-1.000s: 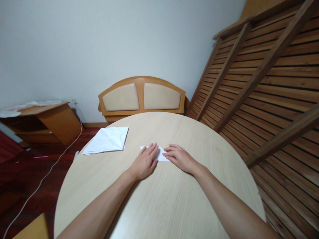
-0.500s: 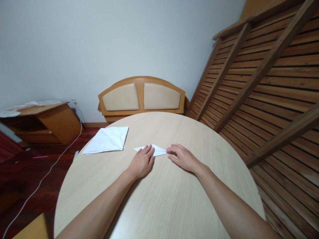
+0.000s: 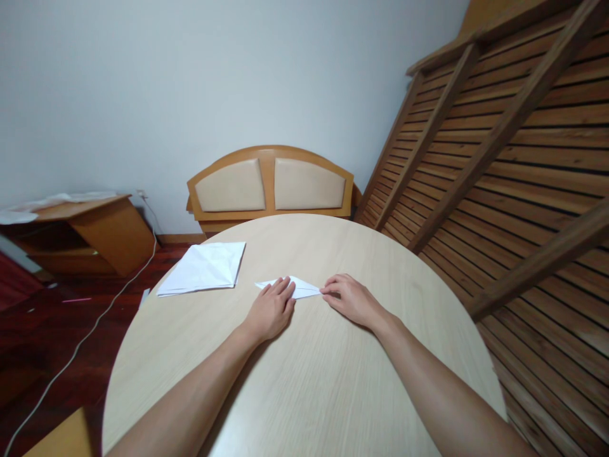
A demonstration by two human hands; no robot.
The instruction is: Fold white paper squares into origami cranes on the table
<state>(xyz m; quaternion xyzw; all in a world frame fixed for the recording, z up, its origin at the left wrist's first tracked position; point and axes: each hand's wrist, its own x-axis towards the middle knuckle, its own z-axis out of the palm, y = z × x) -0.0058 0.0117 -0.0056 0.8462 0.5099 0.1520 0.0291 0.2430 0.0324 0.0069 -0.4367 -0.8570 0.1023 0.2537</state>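
A folded white paper [image 3: 302, 289], shaped like a long narrow diamond, lies flat on the round wooden table [image 3: 314, 374]. Across its left half rests my left hand [image 3: 272, 308], fingers stretched out and pressing it down; that part of the paper is hidden. My right hand [image 3: 351, 298] pinches the paper's pointed right tip between thumb and fingertips. To the left of both hands sits a stack of white paper sheets [image 3: 204, 268], with crease lines on the top one.
Beyond the table stands a wooden headboard [image 3: 269, 152] with two padded panels. A large slatted wooden frame [image 3: 476, 171] leans at the right. At the left are a low wooden cabinet [image 3: 114, 235] and a white cable [image 3: 98, 320] on the dark red floor.
My right hand has shifted slightly right, and its thumb and fingertips have closed on the paper's right tip. The left hand keeps its place.
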